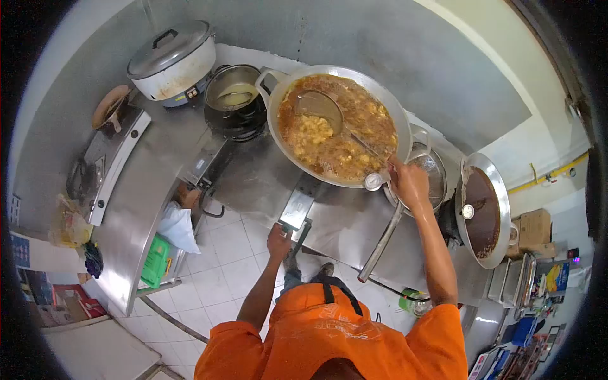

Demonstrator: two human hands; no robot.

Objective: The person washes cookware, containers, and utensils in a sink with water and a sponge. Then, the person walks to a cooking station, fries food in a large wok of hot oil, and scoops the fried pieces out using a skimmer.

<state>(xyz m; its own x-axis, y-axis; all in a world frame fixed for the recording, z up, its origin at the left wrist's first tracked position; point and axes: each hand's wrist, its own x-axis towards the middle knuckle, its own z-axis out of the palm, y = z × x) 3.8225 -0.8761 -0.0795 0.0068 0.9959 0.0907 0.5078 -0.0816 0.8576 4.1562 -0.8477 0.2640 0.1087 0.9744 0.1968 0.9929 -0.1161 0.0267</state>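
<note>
A large metal wok (274, 120) holds bubbling brown oil with golden pieces floating in it. My right hand (407, 182) is closed around the thin handle of a round strainer (320, 109), whose head lies in the oil at the wok's left half. Beside that hand, a small round dial (373, 182) sits at the wok's rim. My left hand (279, 240) is closed at the front edge of the steel counter, by a metal plate (296, 209) and a dark lever; what its fingers hold is too small to make out.
A second wok (506, 212) of dark liquid stands right. Behind my right hand is a round strainer (430, 166), with a long handle (380, 244) projecting forward. A small pot (232, 82) and rice cooker (174, 60) stand left, near a stove (120, 168).
</note>
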